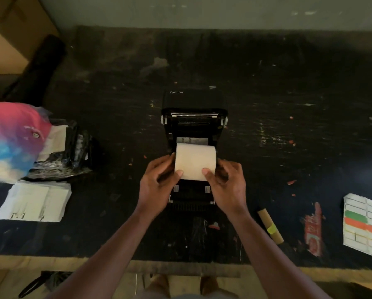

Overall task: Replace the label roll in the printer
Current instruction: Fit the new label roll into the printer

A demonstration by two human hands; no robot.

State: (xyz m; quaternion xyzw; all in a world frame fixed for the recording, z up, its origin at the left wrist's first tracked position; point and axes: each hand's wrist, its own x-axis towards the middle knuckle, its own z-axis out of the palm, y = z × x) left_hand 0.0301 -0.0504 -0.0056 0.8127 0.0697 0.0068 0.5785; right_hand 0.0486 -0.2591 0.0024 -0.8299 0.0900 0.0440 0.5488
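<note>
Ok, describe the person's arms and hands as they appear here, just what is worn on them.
Both forearms are bare up to the frame's bottom edge: no sleeves show. The left hand and the right hand have no gloves, and no rings, watch or bracelets are visible on fingers or wrists.

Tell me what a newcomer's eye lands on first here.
The white label roll at the centre, held between the left hand and right hand over the open black Xprinter printer. Next, the pink-and-blue cap at the left edge of the table, and the coloured label sheet at the right.
</note>
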